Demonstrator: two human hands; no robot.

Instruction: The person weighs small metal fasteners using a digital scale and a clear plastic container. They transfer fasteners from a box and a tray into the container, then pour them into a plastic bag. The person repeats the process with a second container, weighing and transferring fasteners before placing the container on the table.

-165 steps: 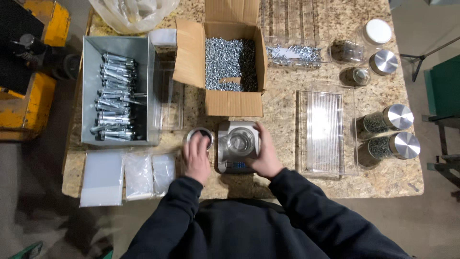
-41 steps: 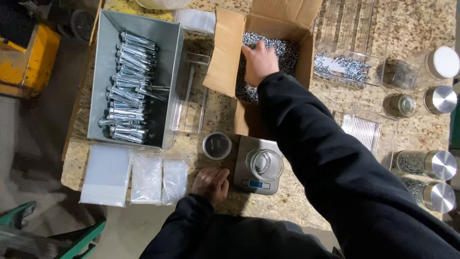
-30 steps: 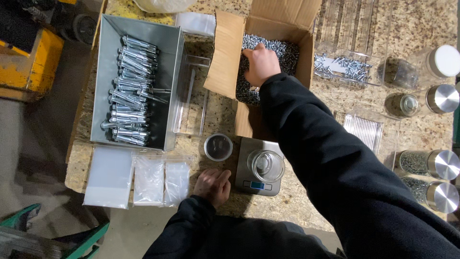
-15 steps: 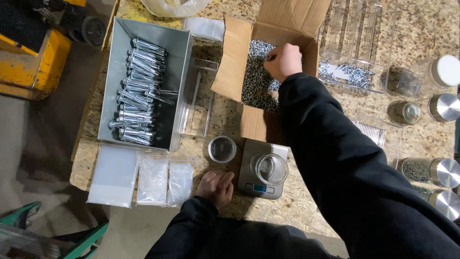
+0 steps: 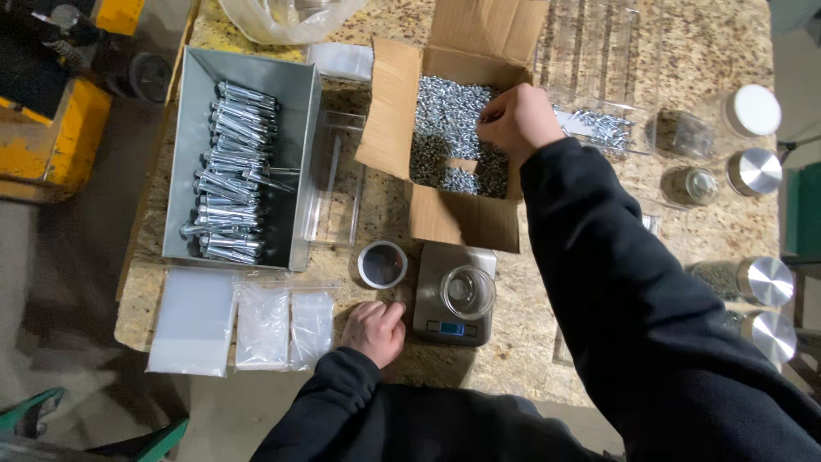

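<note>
Reaching into the cardboard box (image 5: 449, 214) of small silver screws (image 5: 445, 128) at upper centre, the right hand (image 5: 517, 120) is curled shut over the pile; what it pinches is hidden. The left hand (image 5: 375, 332) rests loosely fisted on the table (image 5: 530, 342), beside a digital scale (image 5: 453, 295) bearing a glass cup (image 5: 467, 291). A grey bin of bolts (image 5: 239, 171) sits left.

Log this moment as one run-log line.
right hand: in screw box, closed | left hand: resting on table beside scale
</note>
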